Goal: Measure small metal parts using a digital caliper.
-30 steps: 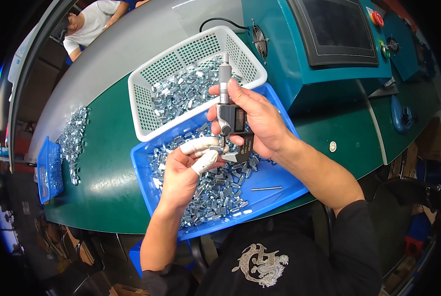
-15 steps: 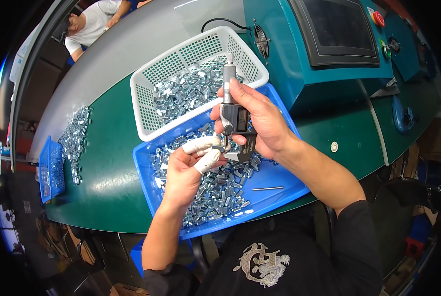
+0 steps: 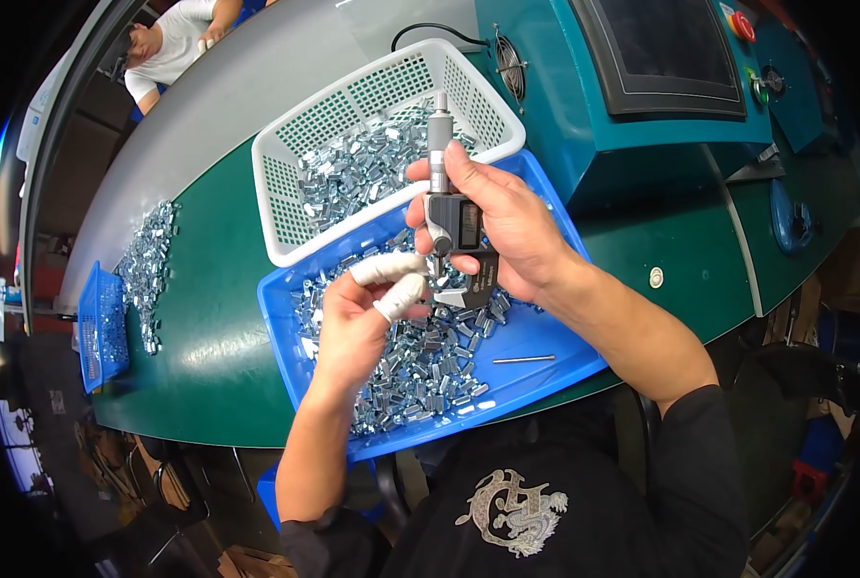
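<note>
My right hand (image 3: 512,217) is wrapped round a digital micrometer (image 3: 469,223), its barrel pointing away from me and its jaw frame toward me. My left hand (image 3: 358,323), with white covers on the thumb and forefinger, is closed in a pinch beside the micrometer's jaws. Whatever lies between those fingertips is too small and hidden to make out. Below both hands is a blue tray (image 3: 536,376) holding many small shiny metal pieces (image 3: 430,385). A thin metal rod (image 3: 523,359) lies on the tray's bare right part.
Behind the tray, a white perforated basket (image 3: 278,226) holds more metal pieces. Further left are a loose pile of pieces (image 3: 149,265) and a small blue basket (image 3: 88,332). A teal machine with a screen (image 3: 666,48) stands at right. Another person (image 3: 175,48) sits at far left.
My left fingertips have drawn slightly left, away from the micrometer's jaws, where a small piece showed between them before. The right hand still grips the micrometer, nearly in place.
</note>
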Tool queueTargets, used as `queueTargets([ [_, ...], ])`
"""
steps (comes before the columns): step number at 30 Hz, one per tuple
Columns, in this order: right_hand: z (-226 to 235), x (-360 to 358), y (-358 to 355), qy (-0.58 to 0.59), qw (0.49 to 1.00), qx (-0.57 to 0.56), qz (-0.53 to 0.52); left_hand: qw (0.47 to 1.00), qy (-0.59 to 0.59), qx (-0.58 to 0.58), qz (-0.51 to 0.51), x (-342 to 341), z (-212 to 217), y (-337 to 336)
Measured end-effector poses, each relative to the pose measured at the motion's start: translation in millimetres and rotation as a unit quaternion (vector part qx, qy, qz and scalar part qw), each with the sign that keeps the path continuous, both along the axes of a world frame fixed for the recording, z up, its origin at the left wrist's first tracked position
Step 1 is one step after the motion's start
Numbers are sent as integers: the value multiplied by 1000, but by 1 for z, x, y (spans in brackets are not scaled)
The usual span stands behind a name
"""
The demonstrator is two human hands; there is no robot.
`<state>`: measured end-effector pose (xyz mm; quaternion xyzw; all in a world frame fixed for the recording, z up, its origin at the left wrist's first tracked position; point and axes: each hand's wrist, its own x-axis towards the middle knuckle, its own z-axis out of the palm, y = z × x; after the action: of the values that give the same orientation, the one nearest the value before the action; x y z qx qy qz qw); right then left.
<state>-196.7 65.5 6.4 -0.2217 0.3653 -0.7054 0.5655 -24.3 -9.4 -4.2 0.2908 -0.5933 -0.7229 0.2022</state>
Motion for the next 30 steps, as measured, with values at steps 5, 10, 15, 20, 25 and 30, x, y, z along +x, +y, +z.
queueTargets([
  [5,2,1,-2,-3,1000,21,-4,948,-43,-249,194,2,0,-38],
  [10,2,1,-1,13,1000,28,-3,925,-13,-298,237,-1,-4,-42],
  [15,-1,1,-1,12,999,30,-14,878,-162,-437,-107,10,2,-18],
  [20,1,2,-1,16,999,29,-11,789,-258,-522,-196,13,-6,-7],
  [25,2,5,-2,21,999,36,-2,761,-307,-551,-154,15,-14,-9],
  [30,2,4,-1,22,999,40,-8,861,-249,-427,-121,8,-7,-10],
])
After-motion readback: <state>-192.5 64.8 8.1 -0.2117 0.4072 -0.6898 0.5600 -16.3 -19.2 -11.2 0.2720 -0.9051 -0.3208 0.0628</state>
